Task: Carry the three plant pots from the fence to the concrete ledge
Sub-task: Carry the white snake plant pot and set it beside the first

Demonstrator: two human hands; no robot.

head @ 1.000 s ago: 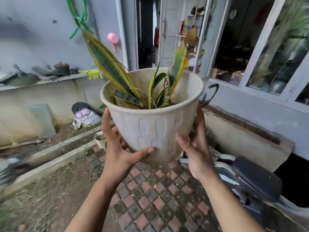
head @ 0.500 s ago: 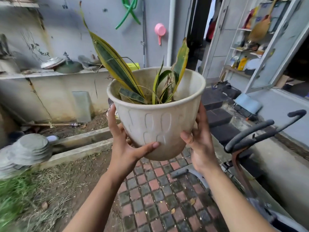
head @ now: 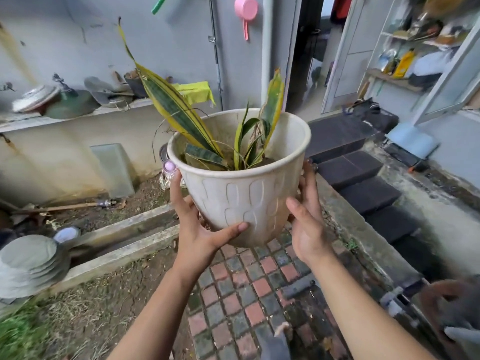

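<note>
A cream plastic plant pot (head: pixel 244 201) with embossed ovals is held up in front of me, upright, over the brick paving. Yellow-edged green blade leaves (head: pixel 179 113) stand up out of its soil. My left hand (head: pixel 197 229) cups its lower left side with the thumb under the front. On the lower right side, my right hand (head: pixel 306 224) presses with the fingers behind the pot. A concrete ledge (head: pixel 65 119) runs along the grey wall at the back left. No other plant pots can be made out.
The ledge carries lids, a dark bowl and a yellow cloth (head: pixel 194 90). A concrete gutter (head: pixel 124 237) crosses below it, with stacked grey discs (head: pixel 28 263) at far left. Dark steps (head: pixel 363 178) rise right toward an open doorway. A bike part (head: pixel 441 307) sits bottom right.
My view has swung left and nearer to the wall: the ledge and steps have come closer, the bike has slipped to the bottom right. Both hands keep the same hold on the pot.
</note>
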